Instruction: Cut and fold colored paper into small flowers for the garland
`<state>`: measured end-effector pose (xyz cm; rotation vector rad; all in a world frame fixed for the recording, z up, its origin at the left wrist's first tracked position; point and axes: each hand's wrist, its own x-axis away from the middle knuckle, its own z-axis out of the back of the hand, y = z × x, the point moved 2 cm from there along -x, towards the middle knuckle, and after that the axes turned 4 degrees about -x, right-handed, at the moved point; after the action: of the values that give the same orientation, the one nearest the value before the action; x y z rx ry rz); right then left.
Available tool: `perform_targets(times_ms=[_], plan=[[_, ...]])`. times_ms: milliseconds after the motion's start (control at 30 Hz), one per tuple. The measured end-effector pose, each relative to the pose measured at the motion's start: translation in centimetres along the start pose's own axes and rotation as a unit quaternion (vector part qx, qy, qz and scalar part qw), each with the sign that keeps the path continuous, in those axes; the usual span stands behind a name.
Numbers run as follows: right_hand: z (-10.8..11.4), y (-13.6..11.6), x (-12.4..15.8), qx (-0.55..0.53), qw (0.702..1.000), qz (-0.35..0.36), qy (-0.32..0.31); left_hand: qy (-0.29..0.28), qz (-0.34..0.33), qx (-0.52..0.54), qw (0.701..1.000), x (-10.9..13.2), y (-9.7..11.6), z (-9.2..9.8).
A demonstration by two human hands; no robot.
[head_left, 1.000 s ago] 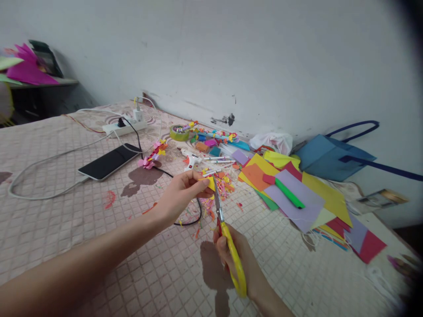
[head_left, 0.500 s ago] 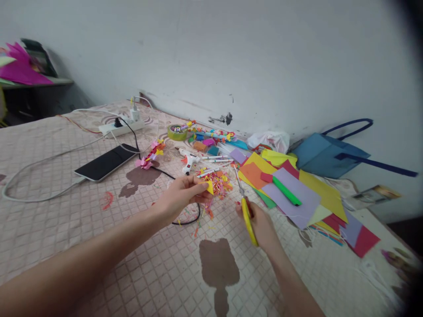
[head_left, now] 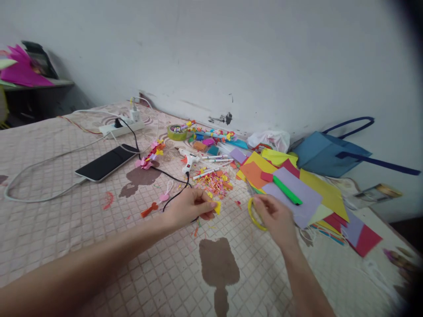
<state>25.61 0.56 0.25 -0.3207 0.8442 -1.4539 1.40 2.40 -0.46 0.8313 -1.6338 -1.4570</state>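
My left hand (head_left: 191, 206) is closed in a pinch on a small piece of yellow paper (head_left: 217, 207), just in front of a heap of coloured paper scraps (head_left: 216, 182). To its right, my right hand (head_left: 276, 215) grips a pair of scissors by one yellow handle loop (head_left: 254, 219). The blades of the scissors are hard to make out against the papers. Left of my left hand lie a pink paper shape with a white loop (head_left: 164, 196) and an orange paper piece (head_left: 149, 209).
A glue gun (head_left: 188, 160) with a black cord lies behind my left hand. Coloured sheets (head_left: 319, 193) with a green marker (head_left: 287, 190) spread at right, near a blue bag (head_left: 330, 154). At left are a phone (head_left: 105, 163) and a power strip (head_left: 122, 127).
My left hand has come slightly nearer and to the right with the yellow paper. My right hand has moved up and right, and the scissors have turned, their blades no longer plainly showing.
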Motion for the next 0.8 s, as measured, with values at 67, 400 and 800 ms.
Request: perform_targets(times_ms=[67, 400, 800], plan=[[-1.9, -2.3, 1.1, -0.137, 0.984, 0.009, -0.114, 0.002, -0.010, -0.043, 0.999, 0.2, -0.4, -0.5], [-4.6, -5.3, 3.2, -0.198, 0.958, 0.030, -0.205, -0.018, -0.048, -0.239, 0.970, 1.0, -0.8, -1.2], [-5.6, -4.9, 3.7, -0.160, 0.972, 0.058, -0.162, -0.023, -0.031, -0.231, 0.972, 0.7, -0.9, -0.9]])
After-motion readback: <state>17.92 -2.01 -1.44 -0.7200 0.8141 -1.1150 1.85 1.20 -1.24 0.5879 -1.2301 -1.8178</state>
